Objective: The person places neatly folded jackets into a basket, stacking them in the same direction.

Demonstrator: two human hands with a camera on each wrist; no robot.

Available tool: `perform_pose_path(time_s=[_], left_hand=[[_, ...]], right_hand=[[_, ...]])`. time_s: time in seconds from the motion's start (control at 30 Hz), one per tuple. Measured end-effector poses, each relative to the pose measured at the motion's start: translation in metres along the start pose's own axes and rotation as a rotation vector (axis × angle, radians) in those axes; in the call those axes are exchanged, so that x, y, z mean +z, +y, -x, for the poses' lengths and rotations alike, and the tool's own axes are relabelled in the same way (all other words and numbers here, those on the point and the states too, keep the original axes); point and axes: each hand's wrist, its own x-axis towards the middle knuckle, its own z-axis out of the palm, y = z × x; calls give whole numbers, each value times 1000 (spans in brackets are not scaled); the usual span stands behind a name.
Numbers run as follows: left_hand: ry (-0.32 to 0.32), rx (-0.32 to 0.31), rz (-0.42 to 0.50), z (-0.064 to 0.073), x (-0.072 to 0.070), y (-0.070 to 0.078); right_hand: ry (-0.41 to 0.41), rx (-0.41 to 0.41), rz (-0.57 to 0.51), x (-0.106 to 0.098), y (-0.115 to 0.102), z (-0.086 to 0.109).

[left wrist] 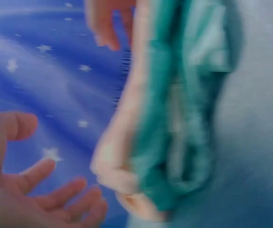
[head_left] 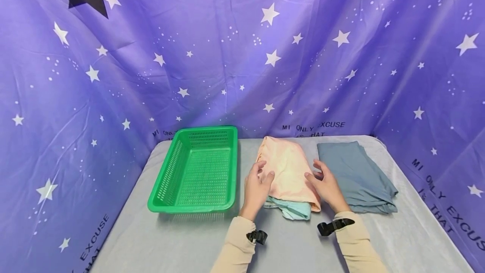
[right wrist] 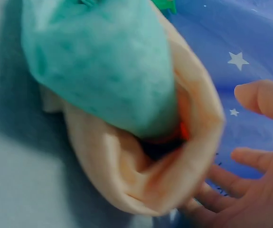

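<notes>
A folded peach cloth (head_left: 286, 167) lies on the grey-covered table, with mint-green cloth (head_left: 293, 209) sticking out from its near end. In the right wrist view the peach cloth (right wrist: 193, 156) loops loosely round the mint cloth (right wrist: 108, 71). My left hand (head_left: 257, 186) is at the peach cloth's left side, thumb and fingers apart. On the opposite side is my right hand (head_left: 327, 183), its fingers spread and gripping nothing. Both wrist views show a gap between hand and cloth. The left wrist view is blurred.
Left of the cloths stands a green plastic basket (head_left: 234, 172) with nothing in it. A folded blue-grey cloth (head_left: 354, 176) lies to the right, close to my right hand. Purple star-patterned curtain (head_left: 227, 62) surrounds the table (head_left: 193, 243) at the back and sides.
</notes>
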Motion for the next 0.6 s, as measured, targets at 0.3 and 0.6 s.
perform_pose_path(time_s=[0.3,0.6], left_hand=[[-97,-200,-202,0,27,-35],[-65,-219,-253,-14,36,-38]], right_hand=[[-18,185,-80,18,7,3],[6,249,-181,31,15,-8]])
